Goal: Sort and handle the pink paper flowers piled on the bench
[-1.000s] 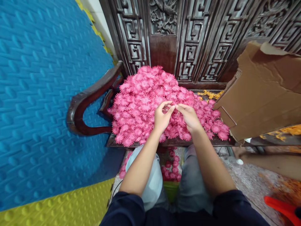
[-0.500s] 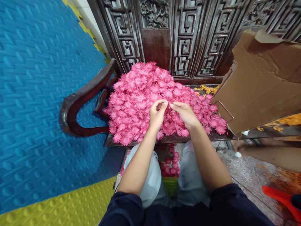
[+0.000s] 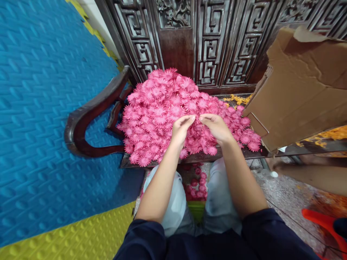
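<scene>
A large heap of pink artificial flower heads [image 3: 159, 112] covers the seat of a dark wooden bench [image 3: 195, 158]. Over the front of the heap, my left hand [image 3: 181, 129] is closed, its thumb and forefinger pinched together. Facing it from a short gap away is my right hand [image 3: 218, 128], also in a pinch. Whatever lies between the fingertips of either hand is too small to make out against the pink behind.
A curved armrest [image 3: 78, 126] bounds the heap on the left, a carved backrest [image 3: 177, 48] behind. To the right a cardboard sheet [image 3: 300, 90] stands beside yellow pieces [image 3: 237, 99]. Another person's leg [image 3: 311, 177] shows at right. More pink flowers [image 3: 199, 186] lie below the bench.
My fingertips have moved slightly farther apart, with my right hand shifting a little to the right. Both hands stay pinched. The whole view has moved slightly.
</scene>
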A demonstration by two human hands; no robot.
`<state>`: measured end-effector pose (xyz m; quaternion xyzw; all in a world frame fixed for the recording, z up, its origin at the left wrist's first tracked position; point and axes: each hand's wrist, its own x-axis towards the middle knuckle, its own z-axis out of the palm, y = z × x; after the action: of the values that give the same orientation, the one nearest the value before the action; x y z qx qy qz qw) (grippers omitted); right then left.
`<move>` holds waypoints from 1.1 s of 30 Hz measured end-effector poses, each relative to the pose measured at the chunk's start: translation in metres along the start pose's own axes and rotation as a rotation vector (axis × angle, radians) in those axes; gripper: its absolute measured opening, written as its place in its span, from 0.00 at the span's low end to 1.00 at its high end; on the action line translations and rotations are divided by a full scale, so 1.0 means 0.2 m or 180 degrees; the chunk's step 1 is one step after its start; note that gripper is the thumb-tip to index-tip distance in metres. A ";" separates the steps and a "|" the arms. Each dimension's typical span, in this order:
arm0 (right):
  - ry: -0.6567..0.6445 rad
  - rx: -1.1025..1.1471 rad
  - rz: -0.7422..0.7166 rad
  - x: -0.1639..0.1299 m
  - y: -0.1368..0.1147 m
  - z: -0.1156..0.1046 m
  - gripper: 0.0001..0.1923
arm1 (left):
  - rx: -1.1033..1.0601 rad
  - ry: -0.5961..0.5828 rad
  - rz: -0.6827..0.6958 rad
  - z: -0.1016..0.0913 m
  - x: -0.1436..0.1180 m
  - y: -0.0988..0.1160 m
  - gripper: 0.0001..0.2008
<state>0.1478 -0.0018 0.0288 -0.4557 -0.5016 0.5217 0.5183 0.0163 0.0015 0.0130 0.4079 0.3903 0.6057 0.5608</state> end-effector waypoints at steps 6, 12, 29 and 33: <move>0.0098 -0.0148 -0.0036 0.01 0.00 -0.03 0.05 | 0.0104 -0.0015 -0.0009 -0.01 0.01 0.00 0.08; 0.0295 -0.0061 -0.0104 0.01 0.01 -0.03 0.07 | 0.0079 -0.0029 -0.0165 0.00 0.03 -0.04 0.08; 0.0222 0.0358 0.0011 0.00 0.00 0.00 0.09 | 0.0658 0.0317 0.0476 0.05 0.01 -0.05 0.14; 0.0233 0.0438 0.0017 0.00 0.00 0.00 0.08 | 0.0628 -0.0020 0.0442 0.04 0.01 -0.04 0.14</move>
<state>0.1478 -0.0015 0.0293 -0.4392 -0.4440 0.5392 0.5650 0.0269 0.0033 0.0078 0.4890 0.4170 0.6004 0.4759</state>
